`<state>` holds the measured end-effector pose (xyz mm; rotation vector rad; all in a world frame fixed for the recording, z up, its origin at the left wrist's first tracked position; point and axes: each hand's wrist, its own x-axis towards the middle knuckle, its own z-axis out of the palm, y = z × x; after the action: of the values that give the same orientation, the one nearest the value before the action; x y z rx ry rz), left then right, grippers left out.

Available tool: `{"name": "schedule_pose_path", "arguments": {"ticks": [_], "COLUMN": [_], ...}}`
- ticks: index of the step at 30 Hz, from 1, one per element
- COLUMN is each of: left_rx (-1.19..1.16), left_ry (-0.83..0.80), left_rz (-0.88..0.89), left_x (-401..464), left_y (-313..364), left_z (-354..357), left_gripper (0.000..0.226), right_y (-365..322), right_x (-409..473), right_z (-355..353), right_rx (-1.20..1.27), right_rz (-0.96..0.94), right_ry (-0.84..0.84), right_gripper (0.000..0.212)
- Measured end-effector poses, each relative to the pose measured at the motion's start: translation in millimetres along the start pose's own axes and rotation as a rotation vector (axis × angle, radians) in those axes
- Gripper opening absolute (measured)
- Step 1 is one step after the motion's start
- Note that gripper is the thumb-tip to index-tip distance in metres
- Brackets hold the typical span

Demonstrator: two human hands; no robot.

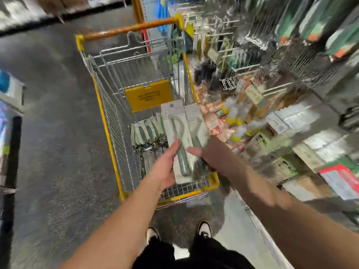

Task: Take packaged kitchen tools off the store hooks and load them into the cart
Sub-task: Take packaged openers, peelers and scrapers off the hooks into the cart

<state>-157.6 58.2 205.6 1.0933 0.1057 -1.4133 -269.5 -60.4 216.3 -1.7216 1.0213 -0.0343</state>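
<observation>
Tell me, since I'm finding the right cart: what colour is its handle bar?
Orange, with yellow end brackets; the cart handle shows in the head view.

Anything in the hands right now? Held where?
Yes. Both hands hold flat carded packages of green-handled kitchen tools above the yellow wire cart, at their lower ends: left hand along the left edge, right hand from the right.
</observation>
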Motion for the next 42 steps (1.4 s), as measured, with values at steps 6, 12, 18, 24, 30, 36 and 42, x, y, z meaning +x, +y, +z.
{"name": "schedule_pose_path", "arguments": {"ticks": [6, 12, 18, 24, 30, 36, 42], "left_rx": [0.120, 0.208, 0.272, 0.383, 0.486, 0.509, 0.565], "left_ry": [-0.155, -0.248, -0.245, -0.404, -0.562, -0.783, -0.797], "left_rz": [0.099, 0.131, 0.137, 0.082, 0.038, -0.038, -0.108], "left_x": [-58, -118, -175, -216, -249, -292, -353], "left_y": [-18, -48, -72, -110, -168, -240, -338], "left_z": [34, 30, 19, 62, 133, 215, 293], "left_gripper": [0.033, 0.027, 0.045, 0.038, 0.055, 0.058, 0.063], "right_y": [-3, 7, 7, 21, 47, 88, 151], "right_x": [-89, -161, -242, -338, -432, -530, -628], "right_z": [-19, 6, 26, 7, -30, -74, -122], "right_rx": [0.116, 0.130, 0.138, 0.164, 0.132, 0.032, 0.008], "right_rz": [-0.076, -0.153, -0.143, -0.081, -0.083, -0.053, 0.059], "right_ry": [0.095, 0.263, 0.350, 0.576, 0.795, 0.922, 0.961], "right_gripper": [0.049, 0.060, 0.053, 0.086, 0.077, 0.065, 0.060]}}
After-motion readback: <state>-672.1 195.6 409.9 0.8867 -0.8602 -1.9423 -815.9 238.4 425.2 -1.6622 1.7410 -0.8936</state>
